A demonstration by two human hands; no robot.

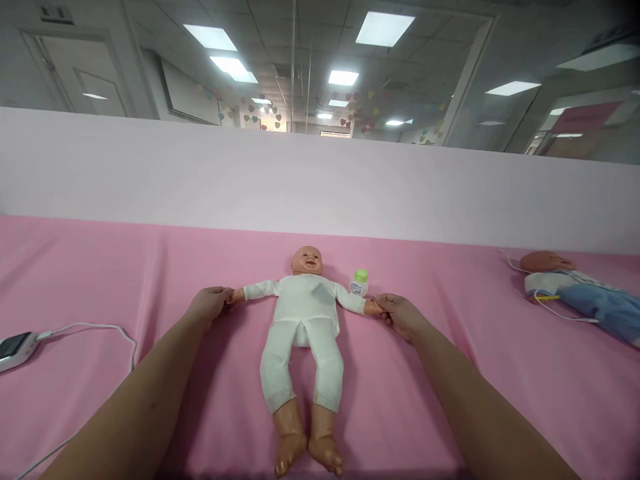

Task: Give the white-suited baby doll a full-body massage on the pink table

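Faceup between both hands (pixel 209 307) (pixel 401 316) lies a doll (pixel 306 303).

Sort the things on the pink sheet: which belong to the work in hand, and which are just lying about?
In hand:
doll in white, its hands held by left hand and right hand

Lying about, apparently:
green-capped bottle
doll in blue, far right
white device, far left

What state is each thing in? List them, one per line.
Doll: on its back, dressed in white, arms spread
Left hand: gripping one doll hand
Right hand: gripping the other
Bottle: capped
Blue doll: lying down, dressed
Device: cable attached, screen looks dark
Cable: slack, curved
Sheet: spread, creased
Lights: lit
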